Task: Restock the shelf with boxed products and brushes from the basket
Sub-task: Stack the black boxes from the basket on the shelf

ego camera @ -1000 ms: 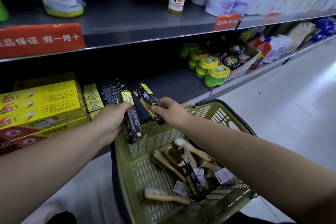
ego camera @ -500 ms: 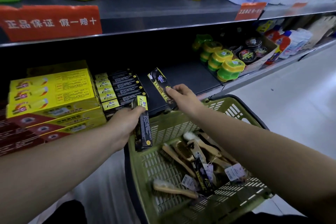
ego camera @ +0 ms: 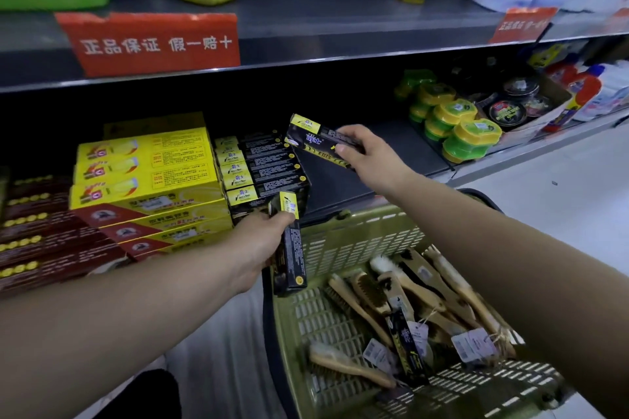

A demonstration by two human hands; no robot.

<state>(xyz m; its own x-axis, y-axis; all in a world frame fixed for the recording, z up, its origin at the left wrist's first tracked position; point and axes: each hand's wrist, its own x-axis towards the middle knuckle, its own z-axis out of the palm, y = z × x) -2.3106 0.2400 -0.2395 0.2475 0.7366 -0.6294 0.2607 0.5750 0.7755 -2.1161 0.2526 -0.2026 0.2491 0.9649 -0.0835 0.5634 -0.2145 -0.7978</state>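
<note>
My right hand (ego camera: 366, 155) grips a long black-and-yellow box (ego camera: 315, 139) and holds it level above the dark lower shelf (ego camera: 391, 150), just right of a stack of matching boxes (ego camera: 262, 170). My left hand (ego camera: 262, 241) holds a second black-and-yellow box (ego camera: 291, 245) upright at the shelf's front edge, over the near-left corner of the green basket (ego camera: 354, 235). Inside the basket lie several wooden brushes (ego camera: 374, 299) with price tags and one more black box (ego camera: 406, 350).
Yellow cartons (ego camera: 146, 167) and dark red cartons (ego camera: 41, 238) are stacked at the left of the shelf. Green-and-yellow tubs (ego camera: 456, 133) and round tins (ego camera: 507, 109) stand at the right. The upper shelf carries bottles and a red sign (ego camera: 153, 42). White floor (ego camera: 561, 187) lies to the right.
My right hand has carried its box up and forward from above the basket to over the shelf. My left hand has also moved closer to the stack with its box.
</note>
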